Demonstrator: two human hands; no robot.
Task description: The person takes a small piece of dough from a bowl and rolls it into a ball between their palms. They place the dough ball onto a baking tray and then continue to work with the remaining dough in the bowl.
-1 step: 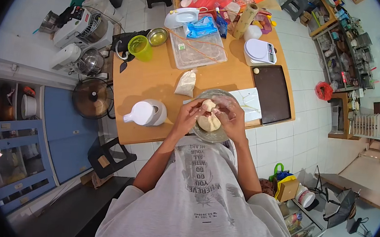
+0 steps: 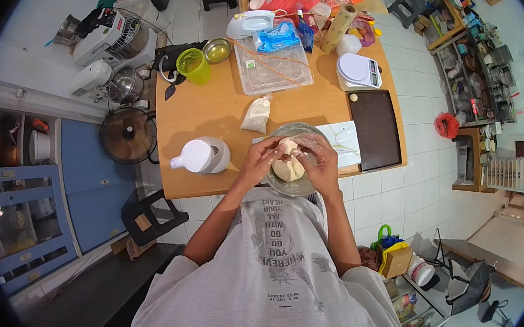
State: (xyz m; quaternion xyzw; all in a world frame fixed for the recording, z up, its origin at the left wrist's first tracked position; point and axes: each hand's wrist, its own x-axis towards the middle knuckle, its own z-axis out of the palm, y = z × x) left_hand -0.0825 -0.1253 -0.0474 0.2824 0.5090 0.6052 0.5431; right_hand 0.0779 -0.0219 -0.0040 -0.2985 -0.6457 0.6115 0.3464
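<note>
Pale dough (image 2: 289, 170) sits in a metal bowl (image 2: 289, 129) at the table's near edge, in front of my body. My left hand (image 2: 260, 158) and my right hand (image 2: 321, 162) meet over the bowl. Between their fingertips they pinch a raised lump of the dough, narrowed where it meets the larger mass below. Flour or dough smears show on the fingers. Part of the lump is hidden behind the fingertips.
A knotted bag of white powder (image 2: 256, 114) lies beyond my left hand, with a white pitcher (image 2: 196, 155) further left. To the right are a dark baking tray (image 2: 375, 130) holding one small dough ball (image 2: 353, 98), and a kitchen scale (image 2: 358, 71). A clear plastic lid (image 2: 264, 78) lies farther back.
</note>
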